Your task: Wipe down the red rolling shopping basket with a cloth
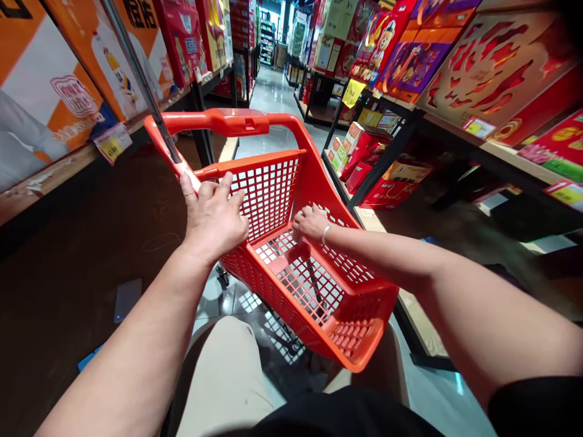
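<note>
A red plastic shopping cart (pixel 321 267) stands tilted across my view, with bare grid walls and a bare grid floor in its basket. My left hand (pixel 214 212) rests over the basket's upper left corner near the push handle (pixel 241 121), its fingers curled over the rim. Inside the basket, my right hand (pixel 312 223) reaches low beside the side wall. A bracelet (pixel 325 234) circles that wrist. The right fingers are bent and partly blurred, and whether anything is between them does not show.
Boxed goods fill the left shelf (pixel 86 91) and the right shelf (pixel 455 91). Price tags (pixel 113 143) hang from the shelf edges. A tiled aisle (pixel 273 91) runs away between them. My knees (pixel 228 358) are close to the cart. A slim grey pole (pixel 141 79) rises by the handle.
</note>
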`<action>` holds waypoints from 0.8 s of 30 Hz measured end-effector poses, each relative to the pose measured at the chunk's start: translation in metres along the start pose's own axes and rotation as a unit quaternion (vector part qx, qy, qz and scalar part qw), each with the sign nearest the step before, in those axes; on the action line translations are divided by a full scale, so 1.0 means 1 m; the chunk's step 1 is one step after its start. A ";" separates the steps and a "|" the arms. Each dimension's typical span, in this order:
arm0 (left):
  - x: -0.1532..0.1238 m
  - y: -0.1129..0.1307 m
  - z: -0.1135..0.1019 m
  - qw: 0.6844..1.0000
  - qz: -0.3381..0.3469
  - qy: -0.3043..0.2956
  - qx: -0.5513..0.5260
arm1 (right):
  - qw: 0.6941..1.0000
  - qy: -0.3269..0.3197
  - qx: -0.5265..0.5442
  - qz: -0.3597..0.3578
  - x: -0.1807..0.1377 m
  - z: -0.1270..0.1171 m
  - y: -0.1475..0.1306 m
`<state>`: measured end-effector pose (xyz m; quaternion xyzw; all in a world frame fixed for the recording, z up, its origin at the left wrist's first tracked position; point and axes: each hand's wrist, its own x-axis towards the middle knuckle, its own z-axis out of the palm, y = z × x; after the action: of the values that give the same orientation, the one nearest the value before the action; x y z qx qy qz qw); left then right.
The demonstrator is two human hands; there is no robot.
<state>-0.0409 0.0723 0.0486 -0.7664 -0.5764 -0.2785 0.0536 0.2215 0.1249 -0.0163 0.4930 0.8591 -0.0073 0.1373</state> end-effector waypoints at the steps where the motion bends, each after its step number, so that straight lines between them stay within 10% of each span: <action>1: -0.001 0.001 0.000 1.000 0.003 0.003 -0.002 | 1.000 0.016 0.014 0.008 0.013 -0.005 -0.002; 12: -0.003 -0.001 0.003 0.999 -0.016 -0.003 -0.046 | 0.988 -0.039 0.118 0.096 0.046 0.074 -0.054; 18: -0.004 -0.005 0.003 0.995 -0.032 -0.010 -0.095 | 0.975 -0.050 0.167 -0.136 0.048 0.096 -0.112; 21: -0.004 -0.005 0.001 0.994 -0.034 -0.017 -0.102 | 0.965 -0.029 0.164 -0.205 0.047 0.094 -0.088; 24: -0.003 -0.005 0.000 0.995 -0.032 -0.022 -0.097 | 0.987 0.010 0.143 -0.074 0.049 0.088 -0.034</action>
<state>-0.0459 0.0715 0.0455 -0.7549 -0.5720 -0.3179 -0.0427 0.1895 0.1359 -0.1165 0.4424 0.8849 -0.1348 0.0558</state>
